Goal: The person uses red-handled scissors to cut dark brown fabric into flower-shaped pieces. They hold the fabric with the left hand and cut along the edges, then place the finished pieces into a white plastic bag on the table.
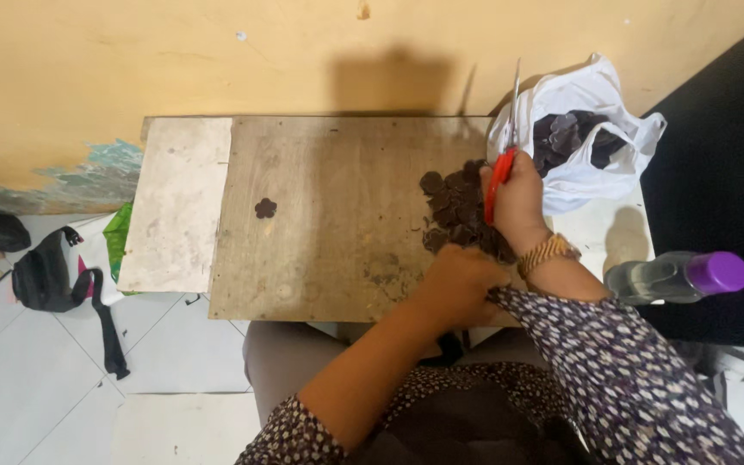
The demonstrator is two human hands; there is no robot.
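Holding the red-handled scissors (499, 176) upright in my right hand (518, 202), fingers wrapped shut around the handles, blades pointing up toward the wall at the desk's far edge. My left hand (460, 284) rests at the near edge of the desk (329, 224), fingers curled under; whether it grips anything I cannot tell, as its back hides the fingertips.

Between my two hands lies a heap of dark brown flower-shaped pieces (454, 207), toward the right end of the wooden board. My right hand lies over the heap's right side, and my left hand touches its near edge. One single dark flower piece (265, 207) lies alone, well apart from the heap, toward the left side of the board.

At the far right corner a white plastic bag (592, 142) stands open with more of the dark pieces inside, just beside my right hand and behind the scissors. A pale slab (178, 202) covers the desk's left end, touching the brown board along its left edge.

Off the right edge, near my right forearm, lies a clear bottle with a purple cap (678, 275), on its side. A woven band (547, 252) sits on my right wrist. On the tiled floor left of the desk are a black strap bag (49, 280) and a bit of green fabric (117, 237).
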